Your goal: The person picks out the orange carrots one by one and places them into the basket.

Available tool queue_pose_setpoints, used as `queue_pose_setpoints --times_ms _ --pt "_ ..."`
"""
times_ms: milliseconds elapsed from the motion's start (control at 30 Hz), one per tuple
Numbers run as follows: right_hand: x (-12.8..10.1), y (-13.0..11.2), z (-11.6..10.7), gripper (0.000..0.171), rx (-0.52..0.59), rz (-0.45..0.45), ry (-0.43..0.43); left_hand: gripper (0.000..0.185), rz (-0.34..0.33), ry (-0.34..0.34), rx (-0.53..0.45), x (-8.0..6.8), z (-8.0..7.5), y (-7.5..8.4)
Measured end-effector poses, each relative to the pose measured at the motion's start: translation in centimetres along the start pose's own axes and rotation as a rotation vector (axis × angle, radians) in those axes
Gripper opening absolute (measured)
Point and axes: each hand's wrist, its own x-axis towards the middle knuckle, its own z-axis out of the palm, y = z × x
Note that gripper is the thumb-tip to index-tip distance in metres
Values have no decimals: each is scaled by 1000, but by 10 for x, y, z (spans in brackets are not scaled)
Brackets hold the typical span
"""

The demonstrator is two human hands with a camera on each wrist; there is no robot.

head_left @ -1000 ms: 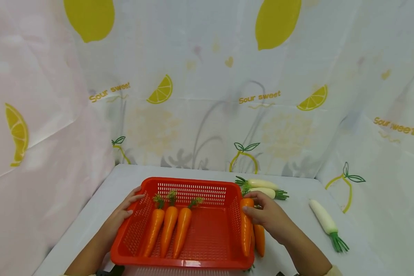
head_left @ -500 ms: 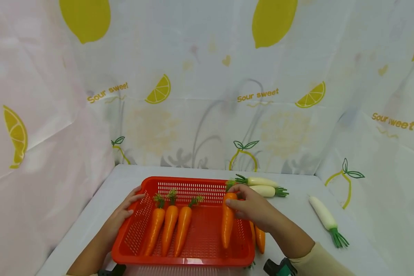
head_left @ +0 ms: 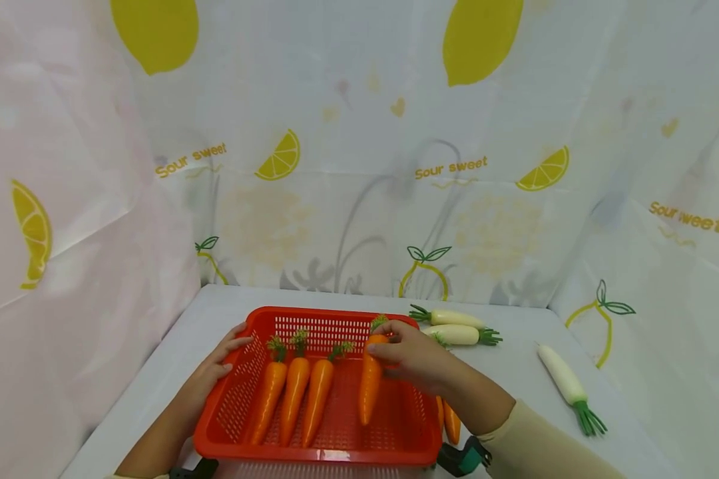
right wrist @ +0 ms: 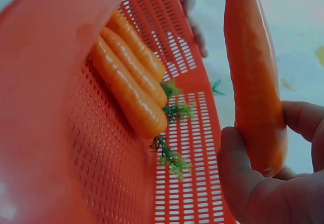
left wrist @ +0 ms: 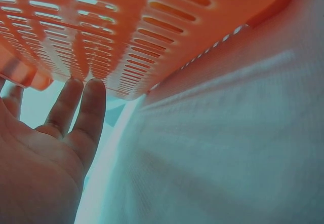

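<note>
The right hand (head_left: 416,356) pinches a toy carrot (head_left: 369,387) by its thick end, thumb and fingers (right wrist: 243,181) curled round it, holding it tip-down over the red slotted basket (head_left: 335,456) beside three carrots (head_left: 293,399) already lying inside. The carrot looks light, rigid and glossy, so likely a little slippery; the broad shoulder below the green tuft gives the surest hold. The left hand (head_left: 218,362) rests against the basket's left wall. Only the left wrist view shows its fingers (left wrist: 91,112) straight and together on the slots. Only the head view shows the white radishes (head_left: 455,326) and two more carrots (head_left: 449,419) on the table (head_left: 515,392).
</note>
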Motion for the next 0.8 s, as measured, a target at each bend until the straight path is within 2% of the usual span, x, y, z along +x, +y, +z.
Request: queue_pose_setpoints --times_ms 233,533,700,800 --pt "14 -2 11 39 -2 15 -6 53 30 -14 0 0 2 1" --pt "25 1 17 38 -33 39 -44 54 3 4 14 -1 1 -1" --pt "36 2 18 37 -38 67 -55 52 26 13 40 -1 0 0" --pt "41 4 20 36 -58 68 -66 51 38 0 23 -1 -1 -1"
